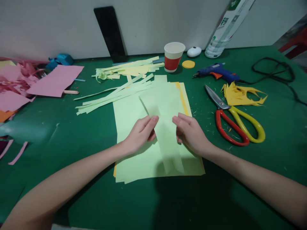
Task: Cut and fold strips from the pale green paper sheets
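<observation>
A light green piece of paper [167,127] is held up between my two hands, above a stack of green sheets [134,163]. My left hand [142,131] pinches its left edge between thumb and fingers. A thin edge of green paper [144,106] sticks up beyond that thumb; whether it belongs to the same piece I cannot tell. With thumb and curled fingers, my right hand [189,131] grips the right edge. Long green paper strips [115,97] lie at the stack's upper left. Scissors [230,116] with red and yellow handles rest to the right, apart from my right hand.
Behind the stack stand a red and white paper cup [174,57], a yellow disc [188,64] and a white oval object [194,51]. A blue glue gun [218,72] with a black cord and yellow paper scraps [240,94] lie right. Pink paper [57,80] covers the left.
</observation>
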Motion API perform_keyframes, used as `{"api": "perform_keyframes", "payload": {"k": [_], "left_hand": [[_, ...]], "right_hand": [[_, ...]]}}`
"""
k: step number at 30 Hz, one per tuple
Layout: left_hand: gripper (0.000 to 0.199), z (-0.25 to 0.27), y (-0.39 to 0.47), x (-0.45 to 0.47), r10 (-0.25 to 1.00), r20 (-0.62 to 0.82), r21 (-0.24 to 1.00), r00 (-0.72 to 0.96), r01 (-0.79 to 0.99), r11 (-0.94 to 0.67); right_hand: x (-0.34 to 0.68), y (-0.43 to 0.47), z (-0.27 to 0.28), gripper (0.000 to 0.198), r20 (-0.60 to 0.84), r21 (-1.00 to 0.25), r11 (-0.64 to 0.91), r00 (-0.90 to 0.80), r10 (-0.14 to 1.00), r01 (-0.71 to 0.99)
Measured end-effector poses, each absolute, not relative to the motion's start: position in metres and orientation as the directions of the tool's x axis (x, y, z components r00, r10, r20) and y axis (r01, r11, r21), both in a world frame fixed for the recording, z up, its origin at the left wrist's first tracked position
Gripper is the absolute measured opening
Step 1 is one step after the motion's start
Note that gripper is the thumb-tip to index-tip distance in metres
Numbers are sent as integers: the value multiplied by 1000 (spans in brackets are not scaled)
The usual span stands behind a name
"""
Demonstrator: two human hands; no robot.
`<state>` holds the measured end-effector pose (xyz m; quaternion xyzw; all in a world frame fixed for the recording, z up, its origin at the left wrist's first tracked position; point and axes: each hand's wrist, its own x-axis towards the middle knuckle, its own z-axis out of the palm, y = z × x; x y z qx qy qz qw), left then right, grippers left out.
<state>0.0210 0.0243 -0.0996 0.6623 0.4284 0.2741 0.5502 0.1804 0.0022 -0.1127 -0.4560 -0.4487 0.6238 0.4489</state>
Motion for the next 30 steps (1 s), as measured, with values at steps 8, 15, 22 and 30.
{"api": "perform_keyframes", "payload": {"k": [8,15,22,30], "left_hand": [[41,-102,24,23,859,-14,927,511,328,-181],[38,-101,21,25,895,14,929,445,325,-176],[39,-102,23,24,882,9,929,471,322,-182],[41,-99,21,24,880,1,924,474,336,-182]], "right_hand": [[179,0,-106,30,-129,-990,-136,-128,983,-44],[177,-1,-105,39,-94,-994,-87,-127,987,59],[176,-1,-105,40,-88,-996,-86,-99,991,25],[168,-8,-108,41,-112,-994,-111,4,994,-21]]}}
